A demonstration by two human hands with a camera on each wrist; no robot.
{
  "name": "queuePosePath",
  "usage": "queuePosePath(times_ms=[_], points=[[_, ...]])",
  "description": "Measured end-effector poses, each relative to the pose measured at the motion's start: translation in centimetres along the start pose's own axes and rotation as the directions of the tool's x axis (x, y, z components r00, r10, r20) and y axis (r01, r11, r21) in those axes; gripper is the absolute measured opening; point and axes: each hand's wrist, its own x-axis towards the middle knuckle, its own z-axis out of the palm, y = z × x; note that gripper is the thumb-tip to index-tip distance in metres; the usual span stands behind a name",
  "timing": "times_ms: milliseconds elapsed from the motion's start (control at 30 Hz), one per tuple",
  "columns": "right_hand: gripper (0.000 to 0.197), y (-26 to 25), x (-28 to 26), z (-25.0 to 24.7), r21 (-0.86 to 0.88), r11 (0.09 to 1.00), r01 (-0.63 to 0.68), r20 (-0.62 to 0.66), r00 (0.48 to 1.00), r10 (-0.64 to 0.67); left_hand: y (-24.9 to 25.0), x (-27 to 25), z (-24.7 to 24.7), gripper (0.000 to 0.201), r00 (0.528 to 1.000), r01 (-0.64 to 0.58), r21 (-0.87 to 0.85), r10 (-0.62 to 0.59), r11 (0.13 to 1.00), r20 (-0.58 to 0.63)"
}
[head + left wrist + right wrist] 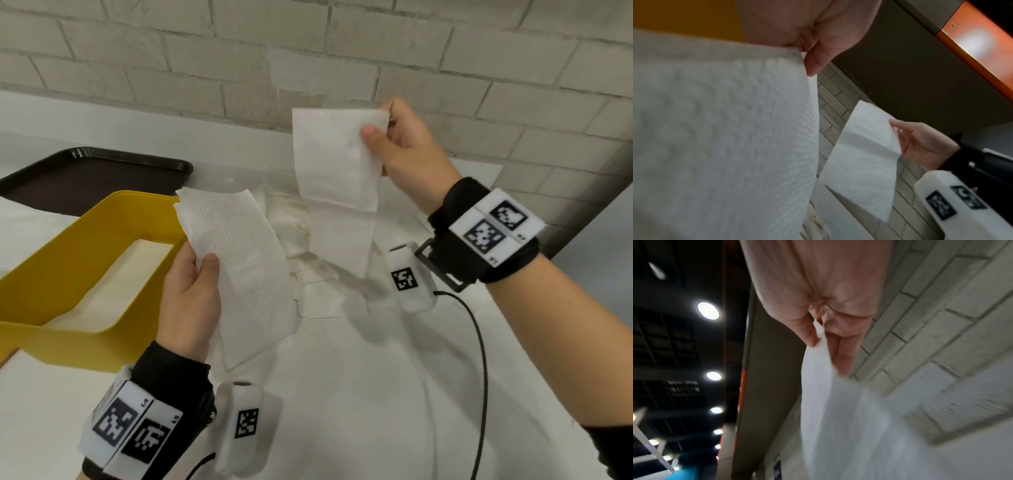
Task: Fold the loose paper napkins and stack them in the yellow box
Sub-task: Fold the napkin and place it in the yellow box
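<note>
Left hand (190, 294) pinching one white embossed paper napkin (239, 260) beside open yellow plastic box (51, 260); right hand (407, 154) pinching another hanging white napkin (337, 178) above loose napkin pile (308, 246). Dark brown tray (102, 171) behind box.

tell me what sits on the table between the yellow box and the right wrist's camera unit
A heap of loose napkins lies between the yellow box and that unit, seen in the head view.
</note>
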Motion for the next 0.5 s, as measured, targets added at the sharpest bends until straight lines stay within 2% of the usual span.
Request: queuePosePath(times_ms=[133, 300, 367, 500], points=[[0.012, -3.0, -1.2, -1.6, 0.253, 0.965, 0.074, 0.018, 0.997, -0.081, 0.1, -0.2, 0.1, 0.029, 1.000, -0.007, 0.006, 0.007, 1.000, -0.010], [0.014, -5.0, -2.9, -1.8, 0.515, 0.856, 0.056, 0.076, 0.991, -0.111, 1.0, -0.3, 0.5, 0.032, 0.999, -0.033, -0.045, 0.034, 0.998, 0.017], [0.013, -5.3, -3.3, -1.1, 0.521, 0.853, 0.021, 0.112, 0.989, -0.093, 1.4, -0.5, 0.7, 0.032, 0.998, -0.048, -0.091, 0.053, 0.995, 0.045], [0.017, -3.8, -3.3, 1.7, 0.402, 0.910, -0.103, 0.125, 0.990, 0.057, 2.2, -1.3, 1.5, 0.029, 0.990, -0.052, -0.184, 0.074, 0.982, 0.119]])
